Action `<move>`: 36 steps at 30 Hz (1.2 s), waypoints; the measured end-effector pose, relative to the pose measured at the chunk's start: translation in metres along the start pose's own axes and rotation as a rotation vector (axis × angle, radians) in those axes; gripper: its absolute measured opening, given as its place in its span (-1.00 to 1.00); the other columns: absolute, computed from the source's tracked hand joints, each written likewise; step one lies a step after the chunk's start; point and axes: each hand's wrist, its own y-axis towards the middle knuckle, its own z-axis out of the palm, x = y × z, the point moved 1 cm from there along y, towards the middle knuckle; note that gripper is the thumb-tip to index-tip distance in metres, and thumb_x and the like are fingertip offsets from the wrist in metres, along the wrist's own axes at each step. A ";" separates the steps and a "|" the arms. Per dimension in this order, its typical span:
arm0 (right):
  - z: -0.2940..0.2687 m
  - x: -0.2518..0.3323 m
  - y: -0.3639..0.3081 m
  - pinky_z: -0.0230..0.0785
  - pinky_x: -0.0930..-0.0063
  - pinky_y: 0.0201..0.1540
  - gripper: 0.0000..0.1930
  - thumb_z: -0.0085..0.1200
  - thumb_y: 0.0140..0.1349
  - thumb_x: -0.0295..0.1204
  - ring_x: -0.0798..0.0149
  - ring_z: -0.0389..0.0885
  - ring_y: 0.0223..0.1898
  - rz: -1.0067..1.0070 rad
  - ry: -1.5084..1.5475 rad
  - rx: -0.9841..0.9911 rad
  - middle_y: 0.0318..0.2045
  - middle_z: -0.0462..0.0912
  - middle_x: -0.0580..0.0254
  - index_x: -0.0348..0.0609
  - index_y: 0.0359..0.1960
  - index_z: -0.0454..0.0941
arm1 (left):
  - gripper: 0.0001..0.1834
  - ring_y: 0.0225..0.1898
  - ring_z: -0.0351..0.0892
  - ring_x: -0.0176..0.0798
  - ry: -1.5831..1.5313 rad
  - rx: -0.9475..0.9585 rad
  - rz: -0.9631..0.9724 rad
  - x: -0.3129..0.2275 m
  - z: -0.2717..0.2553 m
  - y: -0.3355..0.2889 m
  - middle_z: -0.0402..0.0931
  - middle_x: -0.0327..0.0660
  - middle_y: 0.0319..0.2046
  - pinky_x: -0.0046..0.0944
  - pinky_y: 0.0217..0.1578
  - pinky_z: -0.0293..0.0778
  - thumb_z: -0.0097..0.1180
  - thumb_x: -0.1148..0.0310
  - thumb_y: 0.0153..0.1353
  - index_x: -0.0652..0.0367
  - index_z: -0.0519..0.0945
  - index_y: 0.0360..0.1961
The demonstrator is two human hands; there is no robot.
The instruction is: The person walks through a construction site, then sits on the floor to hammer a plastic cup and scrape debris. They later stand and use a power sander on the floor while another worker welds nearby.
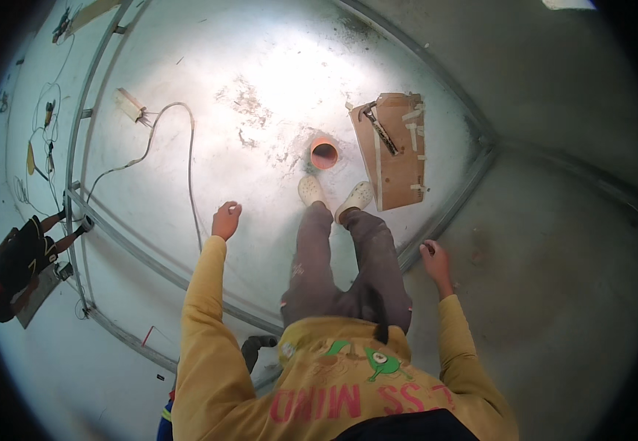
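My left hand (227,220) hangs over the pale floor to the left of my legs, its fingers curled in with nothing visible in them. Out to the right, beyond a metal floor track, my right hand (435,264) is closed; a small dark spot shows at its fingers, too small to name. An orange pipe end (324,153) stands up from the floor just past my light clogs (334,192). Right of it lies a brown board (401,173) with pale tape strips, and a hammer (379,128) rests on top. Neither hand touches these.
Metal tracks (135,253) frame the floor around me. A cable (191,162) runs from a small pale box (129,104) at the left. Another person (21,261) bends over at the far left, near tools and loose cords (49,114). A dark shoe (258,343) shows beside my left arm.
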 end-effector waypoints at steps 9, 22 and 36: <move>-0.063 0.012 -0.043 0.49 0.33 -0.06 -0.60 0.09 0.42 -0.25 0.23 0.69 -0.17 0.202 0.213 -0.039 -0.20 0.73 0.04 -0.36 0.09 0.60 | -0.70 -0.49 0.71 -0.18 -0.529 0.067 -0.692 0.144 -0.032 -0.311 0.71 -0.09 -0.39 -0.16 -0.42 0.60 0.08 0.26 0.33 0.27 0.71 -0.16; -0.106 0.010 -0.075 0.44 0.46 -0.29 -0.61 0.05 0.45 -0.20 0.40 0.58 -0.36 0.184 0.380 -0.138 -0.31 0.64 0.29 -0.30 0.06 0.62 | -0.70 -0.33 0.71 -0.29 -0.452 -0.119 0.216 -0.118 -0.073 -0.170 0.72 -0.15 -0.32 -0.29 -0.24 0.59 0.09 0.33 0.40 0.24 0.61 0.07; -0.061 0.039 0.030 0.40 0.36 -0.41 -0.71 0.06 0.40 -0.26 0.38 0.51 -0.53 -0.167 0.030 0.003 -0.59 0.57 0.35 -0.22 -0.36 0.63 | -0.65 -0.46 0.70 -0.27 -0.652 -0.052 -0.400 0.027 0.071 -0.204 0.70 -0.20 -0.44 -0.21 -0.36 0.61 0.16 0.10 0.30 0.15 0.71 -0.13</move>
